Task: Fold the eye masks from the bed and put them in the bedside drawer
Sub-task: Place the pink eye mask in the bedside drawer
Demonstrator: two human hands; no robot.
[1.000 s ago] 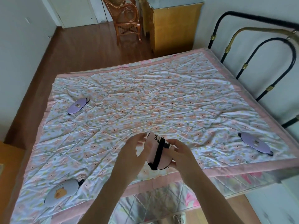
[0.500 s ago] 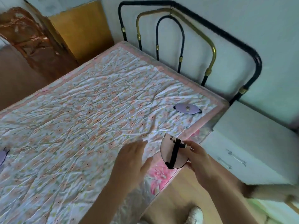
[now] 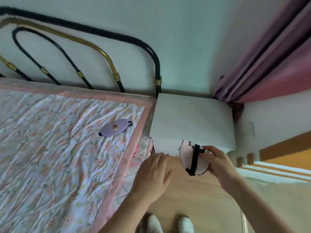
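While hands (image 3: 185, 163) crowd the nightstand (image 3: 193, 118), its drawer front hides.

Two eye masks and a bedside cabinet in view.
A folded pink fabric eye mask with black strap (image 3: 193, 158) is held upright before the white bedside cabinet (image 3: 193, 118); a flat lilac oval eye mask (image 3: 114, 130) lies on the floral quilt near its edge.

The right hand (image 3: 217, 161) pinches a folded pink eye mask (image 3: 188, 157), its black strap (image 3: 194, 159) facing up, in front of the white bedside cabinet (image 3: 193, 118). The left hand (image 3: 154, 172) reaches, fingers loose, toward the cabinet's front. 1 purple eye mask (image 3: 115, 130) lies flat on the floral bedspread (image 3: 58, 148) near the bed's corner.
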